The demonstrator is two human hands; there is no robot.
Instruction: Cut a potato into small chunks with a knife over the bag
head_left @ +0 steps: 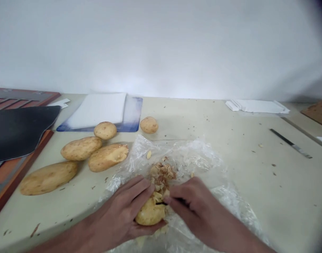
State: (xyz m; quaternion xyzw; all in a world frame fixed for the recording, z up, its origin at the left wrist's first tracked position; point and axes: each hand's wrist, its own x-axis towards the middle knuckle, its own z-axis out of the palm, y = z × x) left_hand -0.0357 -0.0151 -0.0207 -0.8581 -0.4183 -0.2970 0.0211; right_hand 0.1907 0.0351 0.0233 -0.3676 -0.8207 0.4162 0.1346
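Note:
My left hand (124,212) is wrapped round a potato (149,213) low in the middle of the view, its thumb underneath. The potato's upper right side is cut into and shows pale flesh. At that cut, my right hand (196,207) pinches a small dark blade (160,202), most of which is hidden by the fingers. Beneath both hands lies a clear plastic sheet (200,158), crumpled. Just beyond the fingers, a heap of browned potato scraps (163,173) rests on the sheet.
Whole potatoes (80,148) and one with a cut end (108,157) lie to the left; a small one (149,124) sits behind. White sheets (100,109) lie on a blue-edged mat (134,116). A thin metal strip (290,142) and folded white paper (258,106) are on the right.

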